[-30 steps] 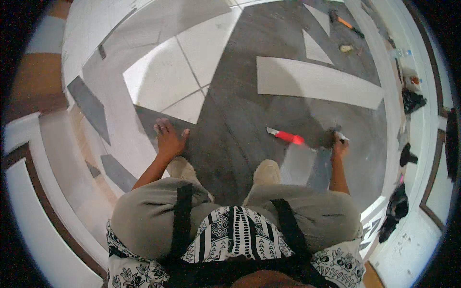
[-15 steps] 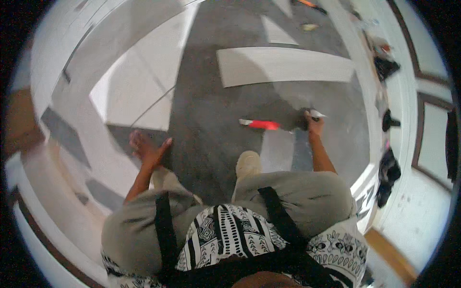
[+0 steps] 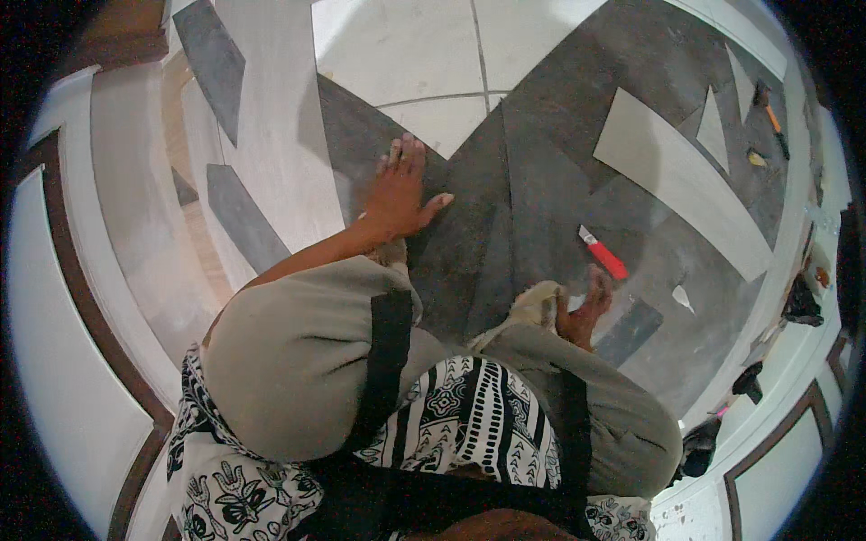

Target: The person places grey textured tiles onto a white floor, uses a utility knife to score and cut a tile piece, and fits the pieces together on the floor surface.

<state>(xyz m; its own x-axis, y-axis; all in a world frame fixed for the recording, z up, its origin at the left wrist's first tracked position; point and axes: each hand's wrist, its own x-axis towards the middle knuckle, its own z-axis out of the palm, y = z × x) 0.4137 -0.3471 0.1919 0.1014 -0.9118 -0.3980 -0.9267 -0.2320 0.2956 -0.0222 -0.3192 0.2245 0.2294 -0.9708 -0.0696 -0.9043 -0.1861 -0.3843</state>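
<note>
My left hand [image 3: 397, 194] lies with its fingers stretched and thumb apart on a dark grey floor piece [image 3: 347, 135], beside the corner where white tiled floor [image 3: 406, 54] shows. My right hand [image 3: 588, 307] is low beside my right shoe [image 3: 534, 307], fingers extended and somewhat blurred, with nothing visible in them. Just beyond its fingertips lies a red utility knife [image 3: 606, 255] with a pale blade end. A small white pointed tool [image 3: 683, 298] rests on the grey floor farther right. A grey rectangular piece [image 3: 631, 332] lies beside my right hand.
A long pale plank [image 3: 686, 185] lies at the right, with pale triangular offcuts [image 3: 712, 131] beyond it. An orange-and-black handled tool [image 3: 772, 122] and a small yellow thing [image 3: 756, 159] lie near the right wall. Dark grey offcuts [image 3: 242, 215] rest on light planks at the left.
My view has turned to the left. My right hand has let go of the small white tool and come back nearer my shoe. My left hand has moved forward onto the dark floor piece.
</note>
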